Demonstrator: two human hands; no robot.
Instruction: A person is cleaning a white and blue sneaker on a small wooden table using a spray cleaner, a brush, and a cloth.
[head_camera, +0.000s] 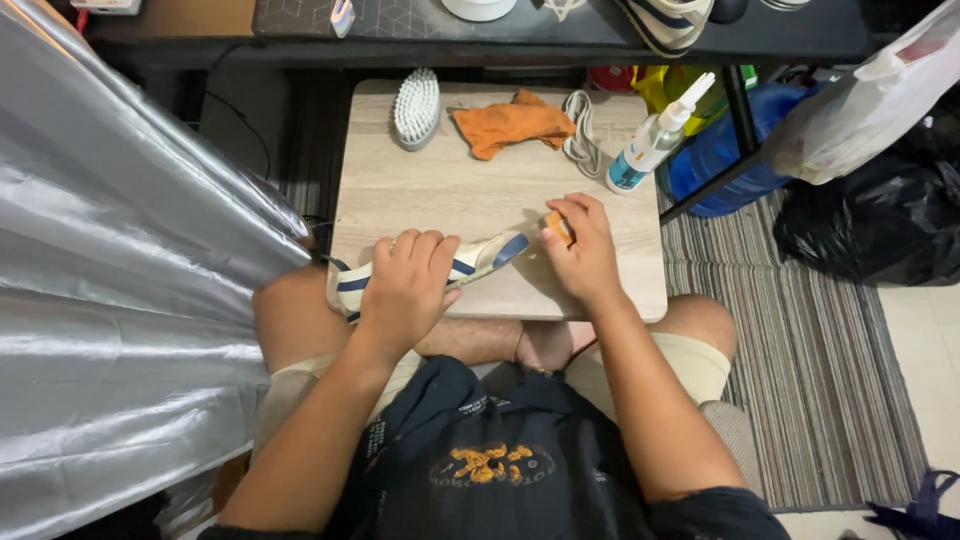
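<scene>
The work in hand looked like the scrubbing of a shoe's toe: the left hand (405, 290) was clamped over the middle of a white sneaker with navy stripes (470, 262), fingers curled down around its upper, pinning it at the near edge of the small wooden table (420, 190), its heel end hanging just over the person's left knee. The right hand (580, 250) was closed on a small orange-brown brush (558, 226), fingertips pinched round it, held right at the sneaker's toe. The shoe lay on its side, its long axis running from lower left to upper right, toe pointing right and slightly away. A further stroke would seem to call for a firm hold on the shoe. At the table's far edge lay a white scrubbing brush (417, 106), an orange cloth (510, 124), white laces (581, 135) and a spray bottle (652, 140), all well apart from both hands.
</scene>
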